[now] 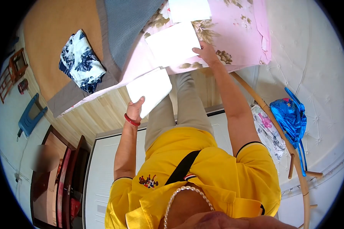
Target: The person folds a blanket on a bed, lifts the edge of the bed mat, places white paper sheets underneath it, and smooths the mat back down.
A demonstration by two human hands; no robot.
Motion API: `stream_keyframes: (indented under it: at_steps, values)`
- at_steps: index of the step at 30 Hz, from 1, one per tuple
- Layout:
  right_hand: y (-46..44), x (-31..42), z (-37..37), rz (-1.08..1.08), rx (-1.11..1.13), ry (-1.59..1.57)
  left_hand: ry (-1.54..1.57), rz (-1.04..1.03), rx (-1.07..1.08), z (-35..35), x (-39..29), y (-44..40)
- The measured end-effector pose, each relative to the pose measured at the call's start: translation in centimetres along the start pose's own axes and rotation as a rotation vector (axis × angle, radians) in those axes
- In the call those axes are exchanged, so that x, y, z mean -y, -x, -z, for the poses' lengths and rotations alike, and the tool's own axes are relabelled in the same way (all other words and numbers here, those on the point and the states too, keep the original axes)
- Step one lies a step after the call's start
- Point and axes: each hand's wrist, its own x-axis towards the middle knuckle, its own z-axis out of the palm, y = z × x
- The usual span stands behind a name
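My left hand (135, 109) grips the lower edge of a white flat rectangular piece (151, 88), thumb on top, held in front of the bed's edge. My right hand (207, 53) has its thumb over the right edge of a second white flat piece (172, 42), which lies on the pink floral bedding (233, 34). Just beyond it lies another white flat piece (190, 9). All are so bright that I cannot tell whether they are paper or folded cloth.
Folded blue-and-white patterned cloth (81, 61) lies on the brown mat (61, 19) at left, beside a grey-blue textured cover (128, 26). At right stands a wooden rack (269, 110) with a shiny blue bag-like item (288, 118). A blue plastic stool (31, 116) is far left.
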Motion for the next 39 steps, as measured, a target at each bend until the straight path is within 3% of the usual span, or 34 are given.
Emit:
stream_keyframes:
  at_steps: [4, 6, 13, 16, 18, 22, 25, 26, 28, 30, 32, 39]
  values:
    - [0.3, -0.2, -0.1, 0.031, -0.066, 0.050, -0.056, 0.028, 0.012, -0.6, -0.3, 0.0]
    - [0.4, -0.8, -0.6, -0.001, -0.133, -0.210, -0.054, 0.026, 0.021, -0.9, -0.3, 0.0]
    - [-0.5, -2.3, -1.0, -0.049, -0.269, -0.306, -0.071, 0.037, 0.051, -1.8, -0.5, -0.2]
    - [-0.3, -1.5, -0.2, -0.090, -0.294, -0.039, -0.105, 0.031, 0.084, -2.7, -0.9, 0.0]
    - [0.9, 0.3, 0.4, 0.015, -0.457, 0.536, -0.135, 0.022, 0.096, -3.5, -1.3, 0.4]
    - [3.2, 2.9, 1.4, 0.162, -0.557, 0.754, -0.275, 0.006, 0.194, -5.4, -2.5, 0.0]
    - [3.8, 4.0, 1.1, 0.015, 0.160, -0.008, -0.515, 0.073, 0.336, -7.1, -3.5, -0.8]
    - [3.9, 4.4, 1.0, 0.019, 0.162, -0.007, -0.514, 0.068, 0.335, -7.8, -3.8, -1.1]
    - [4.5, 6.2, 1.0, -0.191, 0.567, -0.086, -0.580, 0.032, 0.457, -9.5, -4.5, -1.8]
    - [4.2, 7.7, 1.4, -0.143, 0.588, -0.053, -0.585, 0.004, 0.480, -10.7, -4.9, -2.7]
    - [2.3, 7.8, 2.2, -0.101, 0.770, -0.109, -0.619, 0.060, 0.478, -11.3, -5.2, -4.0]
    - [-4.9, 10.7, 5.0, 0.200, 0.468, 0.256, -0.429, 0.029, 0.513, -12.8, -4.8, -11.9]
